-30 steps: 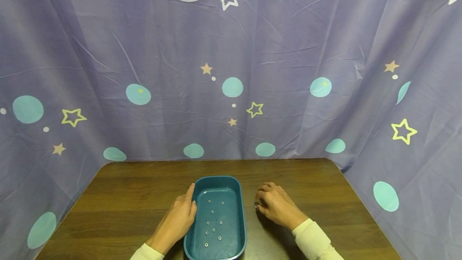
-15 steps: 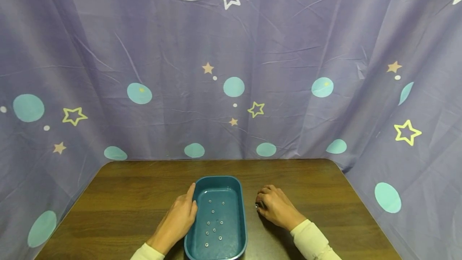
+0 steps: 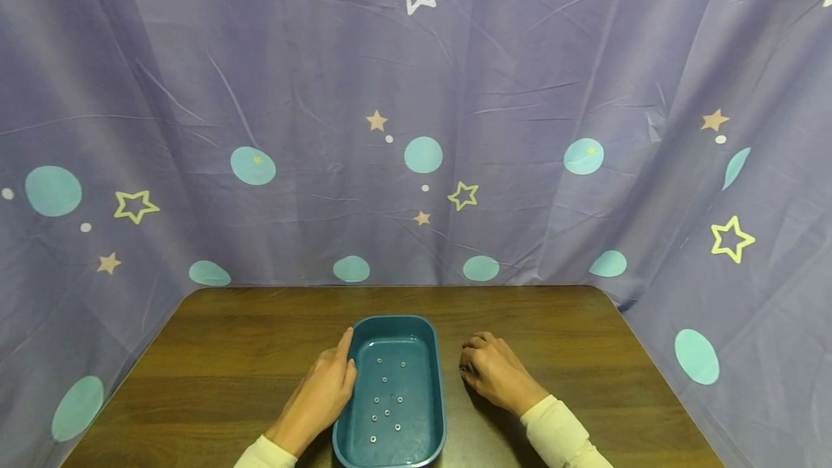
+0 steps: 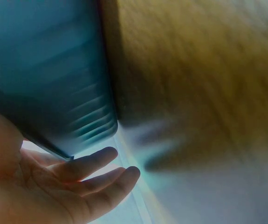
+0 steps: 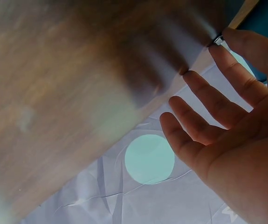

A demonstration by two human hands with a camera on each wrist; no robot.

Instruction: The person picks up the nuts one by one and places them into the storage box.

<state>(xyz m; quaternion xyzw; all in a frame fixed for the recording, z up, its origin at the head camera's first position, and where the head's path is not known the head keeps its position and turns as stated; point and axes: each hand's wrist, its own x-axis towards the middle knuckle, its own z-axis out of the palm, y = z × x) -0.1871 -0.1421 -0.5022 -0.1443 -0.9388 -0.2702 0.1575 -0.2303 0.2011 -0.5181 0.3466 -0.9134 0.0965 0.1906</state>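
Note:
In the head view a deep teal tray (image 3: 412,446) lies on the table, with several small metal nuts (image 3: 387,412) scattered over its floor. My left hand (image 3: 323,388) holds the tray's left rim, index finger along the edge and thumb over it. From the left wrist view, the other fingers of that hand hang loosely outside the tray's ribbed wall (image 4: 85,116). To the right of the tray, my right hand (image 3: 497,373) is low over the table. Its thumb and index finger pinch a small metal nut (image 5: 218,40) in the right wrist view; the remaining fingers are spread and slightly bent.
The brown wooden table (image 3: 247,345) has rounded far corners. A purple curtain (image 3: 312,121) with stars, moons and turquoise dots hangs behind it and along both sides.
My right fingers have closed in a little around the nut, which shows less in the head view. The left hand and the tray stay in place; the view has shifted slightly.

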